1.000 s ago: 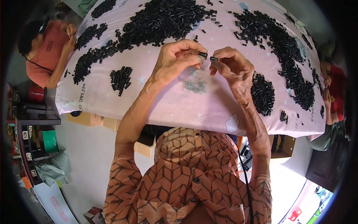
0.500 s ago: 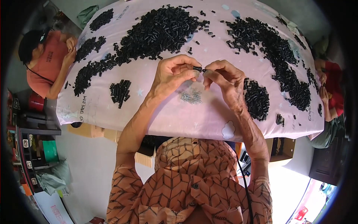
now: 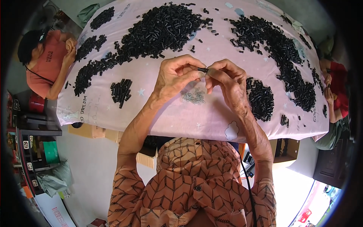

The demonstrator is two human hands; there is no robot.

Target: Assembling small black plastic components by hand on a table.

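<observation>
Above the pink tablecloth (image 3: 166, 125), both hands meet at a small black cylindrical piece (image 3: 203, 70). My left hand (image 3: 176, 75) pinches it between thumb and fingers. My right hand (image 3: 228, 79) is closed at its right end, thumb and forefinger pressed together on a smaller black part, mostly hidden by the fingertips. Just below the hands lies a small heap of thin silvery pins (image 3: 194, 97). To the left is a small group of longer black pieces (image 3: 121, 90). Beside my right wrist sits a dense pile of short black cylinders (image 3: 261, 100).
Large heaps of black pieces (image 3: 160, 32) spread over the far left, with another long heap (image 3: 280, 51) at the right. A person in an orange shirt (image 3: 49, 62) sits at the left edge, a person in red (image 3: 337, 89) at the right. Cardboard boxes (image 3: 89, 131) stand below the table.
My right hand has moved slightly left, closing the gap between its small black part and the cylindrical piece in my left hand. The two parts now touch or nearly touch.
</observation>
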